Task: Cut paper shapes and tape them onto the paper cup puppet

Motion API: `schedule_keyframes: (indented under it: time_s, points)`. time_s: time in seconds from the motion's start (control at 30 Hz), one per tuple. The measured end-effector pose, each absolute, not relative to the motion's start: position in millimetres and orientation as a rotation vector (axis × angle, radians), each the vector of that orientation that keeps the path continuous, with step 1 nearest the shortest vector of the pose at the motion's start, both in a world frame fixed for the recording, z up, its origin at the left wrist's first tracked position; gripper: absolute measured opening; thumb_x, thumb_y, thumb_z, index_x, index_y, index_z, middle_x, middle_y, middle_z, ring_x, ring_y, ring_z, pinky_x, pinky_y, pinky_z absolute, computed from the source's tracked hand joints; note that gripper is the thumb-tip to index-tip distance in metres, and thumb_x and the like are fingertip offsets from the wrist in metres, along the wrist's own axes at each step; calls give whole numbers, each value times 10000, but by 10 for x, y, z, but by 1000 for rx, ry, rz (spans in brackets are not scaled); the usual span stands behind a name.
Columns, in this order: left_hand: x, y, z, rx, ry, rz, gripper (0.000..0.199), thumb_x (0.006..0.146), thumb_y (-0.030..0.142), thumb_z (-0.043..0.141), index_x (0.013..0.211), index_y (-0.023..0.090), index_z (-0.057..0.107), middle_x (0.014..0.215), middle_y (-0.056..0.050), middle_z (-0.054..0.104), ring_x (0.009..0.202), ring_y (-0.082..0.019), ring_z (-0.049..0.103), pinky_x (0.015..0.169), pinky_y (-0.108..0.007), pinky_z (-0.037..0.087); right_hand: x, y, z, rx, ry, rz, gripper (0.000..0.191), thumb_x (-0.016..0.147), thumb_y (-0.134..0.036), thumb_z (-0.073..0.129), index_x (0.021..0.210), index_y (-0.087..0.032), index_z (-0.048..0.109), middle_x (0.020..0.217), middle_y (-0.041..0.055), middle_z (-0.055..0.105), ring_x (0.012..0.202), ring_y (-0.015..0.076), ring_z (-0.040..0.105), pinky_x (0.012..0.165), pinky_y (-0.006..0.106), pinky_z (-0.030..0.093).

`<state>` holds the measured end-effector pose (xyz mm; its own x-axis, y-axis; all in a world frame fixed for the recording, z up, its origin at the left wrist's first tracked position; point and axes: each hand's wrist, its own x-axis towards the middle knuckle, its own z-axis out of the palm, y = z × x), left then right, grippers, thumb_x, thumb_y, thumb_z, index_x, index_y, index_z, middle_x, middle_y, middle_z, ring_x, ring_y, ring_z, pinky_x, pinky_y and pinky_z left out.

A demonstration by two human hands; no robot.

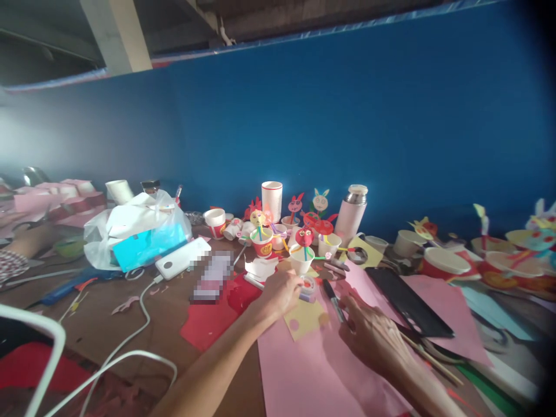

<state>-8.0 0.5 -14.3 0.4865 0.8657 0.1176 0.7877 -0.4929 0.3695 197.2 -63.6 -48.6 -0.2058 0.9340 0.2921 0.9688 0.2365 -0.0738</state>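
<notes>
My left hand reaches to the middle of the table with its fingers curled together. Its fingertips are at the left edge of a clear ring that looks like a tape roll; what they pinch, if anything, is hidden. My right hand is low over a pink paper sheet, thumb and fingers around the lower end of a black marker. Between the hands lies a yellow paper square. Just beyond stands a paper cup bearing a red paper face and colored pipe-cleaner arms.
Several decorated cups stand behind, near a pink thermos. A black phone-like slab lies to the right. At left are a white power bank with a cable, a plastic bag, red paper and another person's arm.
</notes>
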Motion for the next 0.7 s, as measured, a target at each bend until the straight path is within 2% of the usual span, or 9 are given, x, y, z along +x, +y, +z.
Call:
schedule_keyframes:
  time_s: [0.23, 0.47, 0.57, 0.7]
  points:
    - [130, 117, -422, 2456, 1334, 564, 131, 742, 194, 511, 745, 189, 642, 862, -70, 527, 773, -202, 510, 649, -277, 372, 1989, -760, -273, -1644, -2270, -80, 169, 711, -163, 429, 850, -208, 515, 595, -8, 607, 556, 175, 569, 562, 283, 334]
    - [152, 159, -502, 2408, 1342, 610, 126, 756, 180, 496, 719, 182, 617, 871, -58, 505, 786, -192, 494, 656, -269, 351, 1948, -870, -195, -1713, -2494, 8, 169, 656, -125, 440, 737, -224, 550, 594, 23, 633, 580, 219, 585, 501, 283, 226]
    - [160, 152, -480, 2402, 1345, 624, 174, 783, 205, 470, 725, 181, 632, 887, -65, 515, 773, -187, 498, 648, -270, 360, 1956, -865, -228, -1720, -2514, 59, 188, 667, -116, 441, 766, -222, 561, 594, 24, 643, 566, 214, 587, 492, 278, 206]
    - [97, 107, -327, 2185, 1264, 753, 154, 765, 214, 508, 767, 169, 655, 872, -57, 550, 723, -155, 509, 653, -262, 383, 1989, -833, -269, -1747, -2472, 130, 169, 729, -178, 473, 836, -232, 592, 587, 19, 657, 548, 206, 596, 495, 264, 245]
